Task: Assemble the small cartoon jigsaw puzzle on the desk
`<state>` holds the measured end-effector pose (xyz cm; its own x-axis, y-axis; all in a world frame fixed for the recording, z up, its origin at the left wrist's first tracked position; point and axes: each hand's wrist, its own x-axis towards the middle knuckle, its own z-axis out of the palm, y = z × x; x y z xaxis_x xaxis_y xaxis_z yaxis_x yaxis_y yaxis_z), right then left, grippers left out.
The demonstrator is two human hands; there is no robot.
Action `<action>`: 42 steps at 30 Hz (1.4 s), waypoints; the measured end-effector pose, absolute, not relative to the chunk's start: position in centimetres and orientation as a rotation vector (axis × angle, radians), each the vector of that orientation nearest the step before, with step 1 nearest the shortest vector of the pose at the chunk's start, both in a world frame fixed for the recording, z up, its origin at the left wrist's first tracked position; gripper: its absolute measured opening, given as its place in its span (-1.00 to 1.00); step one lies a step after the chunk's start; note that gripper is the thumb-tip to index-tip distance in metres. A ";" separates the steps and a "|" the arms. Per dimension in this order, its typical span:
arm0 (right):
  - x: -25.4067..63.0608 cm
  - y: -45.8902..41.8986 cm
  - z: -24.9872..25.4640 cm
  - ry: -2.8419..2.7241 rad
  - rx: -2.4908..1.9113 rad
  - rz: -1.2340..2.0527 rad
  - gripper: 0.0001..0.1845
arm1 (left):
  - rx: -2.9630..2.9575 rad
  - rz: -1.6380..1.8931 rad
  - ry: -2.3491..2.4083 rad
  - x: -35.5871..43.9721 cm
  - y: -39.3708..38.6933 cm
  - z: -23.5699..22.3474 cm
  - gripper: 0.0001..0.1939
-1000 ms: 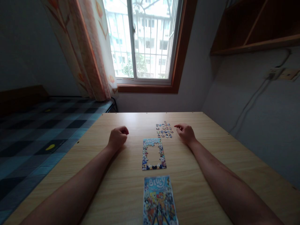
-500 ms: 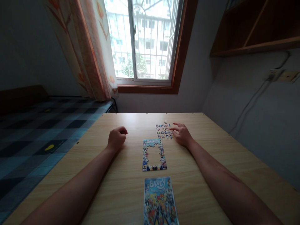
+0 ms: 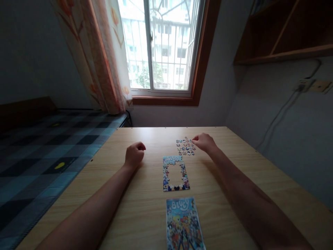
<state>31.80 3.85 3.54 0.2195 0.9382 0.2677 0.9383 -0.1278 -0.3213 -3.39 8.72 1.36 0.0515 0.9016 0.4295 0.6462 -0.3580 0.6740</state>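
Pinching closed, the right hand (image 3: 204,142) meets the loose pieces (image 3: 189,153) at their two o'clock edge; whether it grips one, I cannot tell. The left hand (image 3: 134,154) is curled shut. The puzzle border (image 3: 165,176) lies at the pieces' seven o'clock, the Bluey sheet (image 3: 184,222) at the border's six.

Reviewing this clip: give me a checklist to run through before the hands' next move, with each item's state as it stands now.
1. Border present on all four sides: ok.
2. Middle of the border filled: not ok, table shows through.
3. Loose pieces apart from the border: ok, they lie beyond it, toward the window.
4. Left hand away from the pieces: ok, it is curled, left of them.
5. Right hand has a piece in its grip: cannot tell, its fingertips are at the pieces' right edge.
6. Whole picture sheet in view: not ok, its near end is cut off.
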 end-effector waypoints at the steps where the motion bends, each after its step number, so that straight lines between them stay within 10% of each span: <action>1: 31.7 4.3 4.0 -1.745 -2.144 0.082 -0.86 | 2.032 1.209 1.565 -3.4 8.7 1.4 -0.76; 42: 28.6 4.2 4.0 -1.802 -2.446 0.164 -0.79 | 2.146 1.219 1.544 -3.4 8.8 1.0 -0.76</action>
